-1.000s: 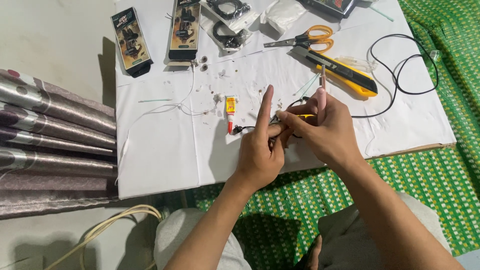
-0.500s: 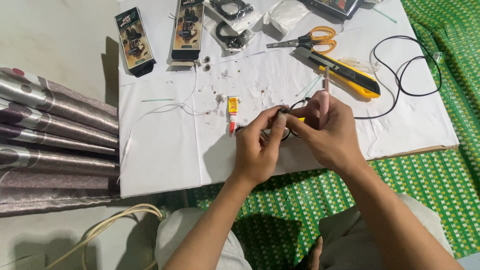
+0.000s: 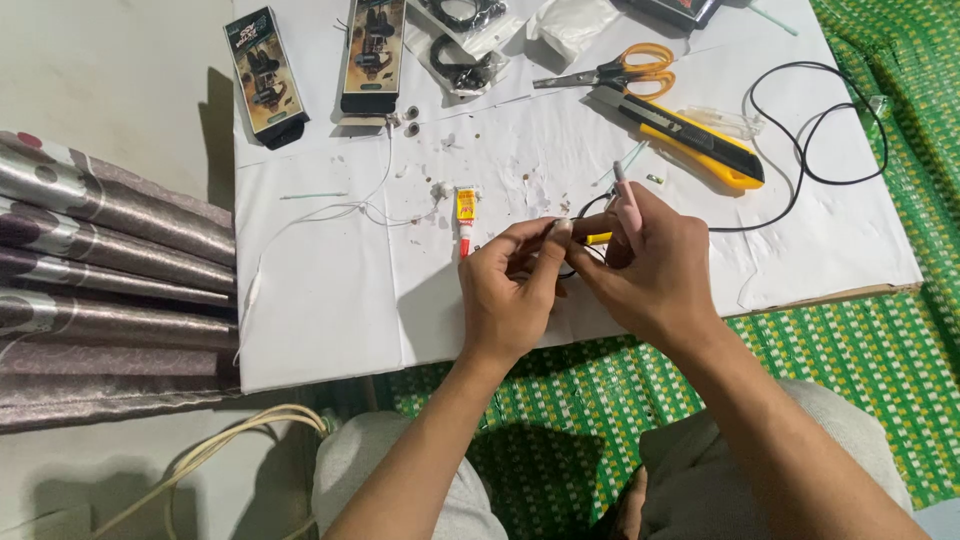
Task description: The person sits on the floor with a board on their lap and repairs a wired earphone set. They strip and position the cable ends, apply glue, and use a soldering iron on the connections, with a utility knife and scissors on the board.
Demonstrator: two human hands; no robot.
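- Both hands meet over the near middle of the white sheet (image 3: 330, 300). The left hand (image 3: 510, 290) pinches a small dark part (image 3: 560, 240) between thumb and fingertips; the right hand (image 3: 645, 270) closes around the same spot, with a thin grey-pink stick (image 3: 625, 190) standing up out of its fingers.
- A black cable (image 3: 800, 150) runs from the hands and loops far right on the sheet; a bit of yellow (image 3: 598, 238) shows between the hands.
- Judged from this, the step is fine joining or fixing work on the cable's end, held steady by both hands. The next move would call for a firm pinch and small, careful fingertip motion.
- A small glue tube (image 3: 466, 215) lies just left of the hands, its cap (image 3: 440, 190) near it.
- Far side: scissors (image 3: 615, 70) and a yellow knife (image 3: 690, 130), two boxes (image 3: 320, 55) far left.
- Hidden: the part itself is mostly covered by fingers, so its kind is unclear. What the yellow bit belongs to cannot be told. The stick's lower end is buried in the right hand. Items along the far edge are cut off.
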